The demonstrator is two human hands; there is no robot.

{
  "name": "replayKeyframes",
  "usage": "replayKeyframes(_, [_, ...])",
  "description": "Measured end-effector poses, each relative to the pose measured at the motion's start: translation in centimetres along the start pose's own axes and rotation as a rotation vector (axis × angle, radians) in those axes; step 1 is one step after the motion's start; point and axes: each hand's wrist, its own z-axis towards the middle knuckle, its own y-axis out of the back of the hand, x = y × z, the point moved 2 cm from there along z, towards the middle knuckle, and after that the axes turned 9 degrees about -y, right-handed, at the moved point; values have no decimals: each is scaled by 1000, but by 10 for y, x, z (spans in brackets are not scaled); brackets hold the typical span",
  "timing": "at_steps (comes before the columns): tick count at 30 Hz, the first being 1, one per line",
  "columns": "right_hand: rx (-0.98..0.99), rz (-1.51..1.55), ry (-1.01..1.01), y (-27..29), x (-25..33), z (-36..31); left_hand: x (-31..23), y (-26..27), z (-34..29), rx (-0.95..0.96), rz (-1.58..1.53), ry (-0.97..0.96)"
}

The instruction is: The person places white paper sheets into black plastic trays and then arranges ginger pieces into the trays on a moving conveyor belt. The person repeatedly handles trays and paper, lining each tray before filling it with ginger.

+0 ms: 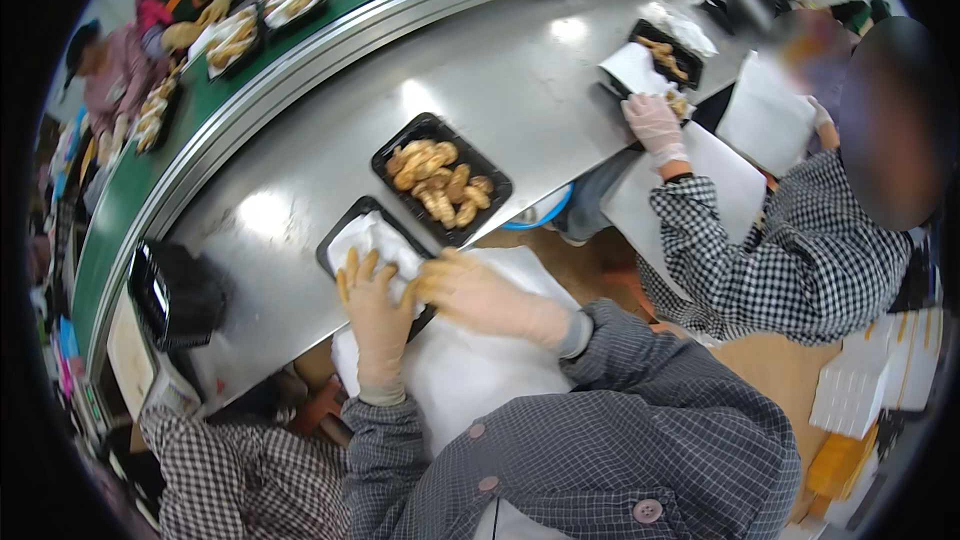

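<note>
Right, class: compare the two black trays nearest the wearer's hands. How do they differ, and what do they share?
The near tray is lined with white paper and shows no food; the far tray is filled with golden-brown fried pieces and has no paper showing. The left hand and right hand rest at the near tray; nobody touches the far tray. Both are black, rectangular and sit on the steel table.

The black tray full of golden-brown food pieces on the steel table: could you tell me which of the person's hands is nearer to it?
Right. The right hand lies just below the filled tray; the left hand rests farther left, on the white paper.
</note>
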Motion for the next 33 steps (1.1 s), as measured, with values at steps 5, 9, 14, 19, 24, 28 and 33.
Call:
replayKeyframes(5, [-525,-204,-142,52,-53,-18,-10,6,5,9,-51,18])
replayKeyframes(9, [-502,-202,-331,66,-80,-8,-9,3,4,-8,-60,19])
replayKeyframes(14, [-369,-295,-241,73,-65,35,-11,5,3,-13,-74,31])
replayKeyframes(19, [-295,-312,-333,51,-80,62,-15,5,7,-1,-75,27])
replayKeyframes(24, [-415,135,-446,63,-95,56,-15,6,7,5,-90,33])
replayKeyframes(28, [-382,439,-664,78,-111,53,-13,5,6,-12,-88,34])
replayKeyframes(33, [-380,469,-663,102,-120,63,-11,6,8,10,-93,48])
